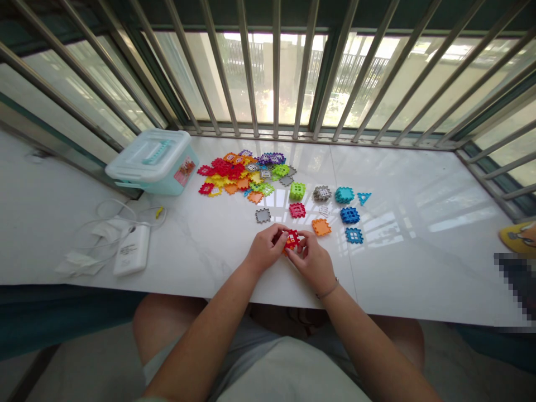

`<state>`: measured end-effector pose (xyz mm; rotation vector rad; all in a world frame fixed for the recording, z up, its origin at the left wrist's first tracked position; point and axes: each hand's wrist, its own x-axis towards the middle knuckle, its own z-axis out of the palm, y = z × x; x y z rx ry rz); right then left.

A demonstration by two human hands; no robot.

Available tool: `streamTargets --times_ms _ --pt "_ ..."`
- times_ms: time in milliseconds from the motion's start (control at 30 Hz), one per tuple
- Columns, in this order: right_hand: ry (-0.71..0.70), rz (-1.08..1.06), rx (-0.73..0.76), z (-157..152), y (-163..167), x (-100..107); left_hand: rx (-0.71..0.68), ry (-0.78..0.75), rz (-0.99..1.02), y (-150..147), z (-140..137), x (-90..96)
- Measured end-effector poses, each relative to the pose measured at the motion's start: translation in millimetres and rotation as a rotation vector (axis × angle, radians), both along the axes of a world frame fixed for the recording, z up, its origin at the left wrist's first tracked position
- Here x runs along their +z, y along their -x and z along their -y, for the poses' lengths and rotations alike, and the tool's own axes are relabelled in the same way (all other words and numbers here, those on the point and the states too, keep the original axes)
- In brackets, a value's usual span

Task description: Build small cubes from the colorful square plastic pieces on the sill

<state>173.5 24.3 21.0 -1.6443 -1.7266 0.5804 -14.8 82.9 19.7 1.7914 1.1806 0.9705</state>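
Between my two hands, just above the near part of the white ledge, is a red building tile (292, 239) with window-like openings; some orange shows beneath it. My left hand (268, 245) pinches its left side with thumb and fingers. On the other side my right hand (312, 257) grips its right edge. Beyond the hands lie a grey square tile (263, 215), a red tile stack (297, 210), an orange tile (321, 226) and a green stack (297, 191). Further right are a grey stack (322, 193), a teal stack (344, 195) and blue tiles (350, 215).
A mixed heap of tiles (228, 173) lies left of the stacks. A lidded teal box (154, 162) stands at the back left, with a white power bank (132, 249) and cable nearer. Metal bars (276, 72) line the window. A yellow object (519, 237) sits far right.
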Motion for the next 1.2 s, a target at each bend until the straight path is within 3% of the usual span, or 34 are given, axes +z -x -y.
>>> streamTargets --times_ms 1200 --pt "0.062 0.015 -0.003 -0.6 2.5 6.7 -0.023 0.006 -0.066 -0.5 -1.9 5.8"
